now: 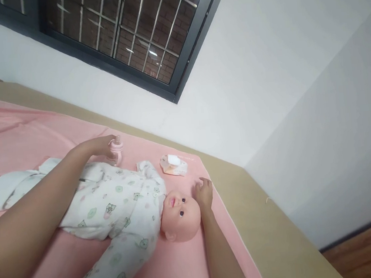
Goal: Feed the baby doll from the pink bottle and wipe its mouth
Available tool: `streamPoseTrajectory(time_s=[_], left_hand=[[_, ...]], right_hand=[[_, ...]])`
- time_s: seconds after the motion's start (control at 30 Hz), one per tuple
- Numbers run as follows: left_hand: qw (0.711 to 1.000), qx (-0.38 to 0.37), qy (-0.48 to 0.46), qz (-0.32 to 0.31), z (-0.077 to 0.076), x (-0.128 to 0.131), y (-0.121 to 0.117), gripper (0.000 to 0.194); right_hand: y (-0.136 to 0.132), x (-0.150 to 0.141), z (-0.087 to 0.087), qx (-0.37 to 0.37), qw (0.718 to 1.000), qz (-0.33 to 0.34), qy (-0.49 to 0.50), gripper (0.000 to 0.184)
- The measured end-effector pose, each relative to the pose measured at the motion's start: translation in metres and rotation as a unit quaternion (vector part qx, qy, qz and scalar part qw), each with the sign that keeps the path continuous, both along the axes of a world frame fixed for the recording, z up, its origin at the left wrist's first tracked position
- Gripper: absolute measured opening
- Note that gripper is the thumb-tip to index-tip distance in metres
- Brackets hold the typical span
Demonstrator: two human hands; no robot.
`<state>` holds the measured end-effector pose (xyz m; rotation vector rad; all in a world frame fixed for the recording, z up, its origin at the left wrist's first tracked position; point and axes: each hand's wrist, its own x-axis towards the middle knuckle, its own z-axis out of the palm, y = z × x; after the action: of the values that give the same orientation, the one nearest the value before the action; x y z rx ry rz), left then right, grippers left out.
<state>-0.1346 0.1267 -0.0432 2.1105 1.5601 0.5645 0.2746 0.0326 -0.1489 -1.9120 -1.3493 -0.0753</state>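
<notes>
A baby doll point(180, 218) lies on its back on a pink cloth point(172, 271), dressed in a white sleepsuit point(119, 198) with green and pink prints. Reaching across the doll's body, my left hand point(105, 146) grips a pink baby bottle point(117, 150), which stands upright with its teat on top. My right hand point(205, 194) rests beside the crown of the doll's head, fingers apart and curled a little, with nothing in them. Beyond the doll's head lies a small soft pack of wipes point(174, 164) with a white lid.
Under the cloth is a tan table or bed surface point(237, 195), whose edge shows along the far and right sides. A white wall point(222, 109) rises behind it, with a dark-framed barred window point(129, 30). Wooden floor point(369, 243) shows at lower right.
</notes>
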Motion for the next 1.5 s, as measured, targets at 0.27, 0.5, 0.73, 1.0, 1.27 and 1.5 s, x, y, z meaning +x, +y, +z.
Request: streamPoseTrajectory(time_s=[0.27, 0.5, 0.73, 1.0, 1.27, 1.5], left_hand=[[1.000, 0.017, 0.003, -0.006, -0.012, 0.000, 0.004, 0.051], [0.999, 0.037, -0.010, 0.002, -0.022, -0.001, 0.011, 0.041], [0.999, 0.027, -0.024, 0.006, -0.023, -0.001, 0.017, 0.021], [0.990, 0.079, -0.108, 0.035, 0.002, 0.014, 0.003, 0.044], [0.974, 0.084, -0.206, -0.042, 0.027, 0.049, -0.026, 0.054], [0.961, 0.160, -0.189, -0.123, 0.037, 0.100, -0.077, 0.052]], right_hand=[[-0.001, 0.003, -0.003, 0.022, 0.997, -0.017, 0.074, 0.040], [0.000, 0.005, -0.006, 0.012, 0.996, -0.019, 0.082, 0.038], [0.001, 0.013, -0.008, -0.002, 0.995, 0.021, 0.099, 0.039], [-0.011, 0.042, -0.011, -0.024, 0.952, 0.209, 0.224, 0.073], [-0.011, 0.042, -0.004, -0.007, 0.949, 0.170, 0.265, 0.065], [-0.015, -0.009, 0.072, 0.147, 0.930, 0.186, 0.280, 0.060]])
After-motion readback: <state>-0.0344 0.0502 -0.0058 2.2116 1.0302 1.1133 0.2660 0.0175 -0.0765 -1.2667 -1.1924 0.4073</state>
